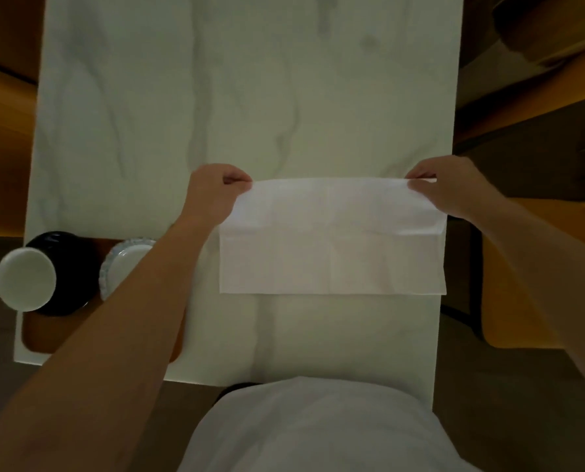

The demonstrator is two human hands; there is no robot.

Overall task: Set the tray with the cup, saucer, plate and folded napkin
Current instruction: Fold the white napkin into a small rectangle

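Both grips pinch the napkin (332,236) corners: left hand (216,195) at nine o'clock, right hand (437,189) at three. Uneven tension risks a crooked fold.

napkin (332,240) sits on the table (216,97), a hand at each far corner. off to the left, the tray (37,335) has cup (25,279) and plate (120,264) on it.

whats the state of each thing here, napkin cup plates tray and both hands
napkin: folded over, held up by its two far corners
left hand: pinches the napkin's left corner
right hand: pinches the napkin's right corner
cup: upright, on the dark saucer
dark saucer: on the tray
patterned plate: on the tray, partly hidden by the left arm
tray: on the table
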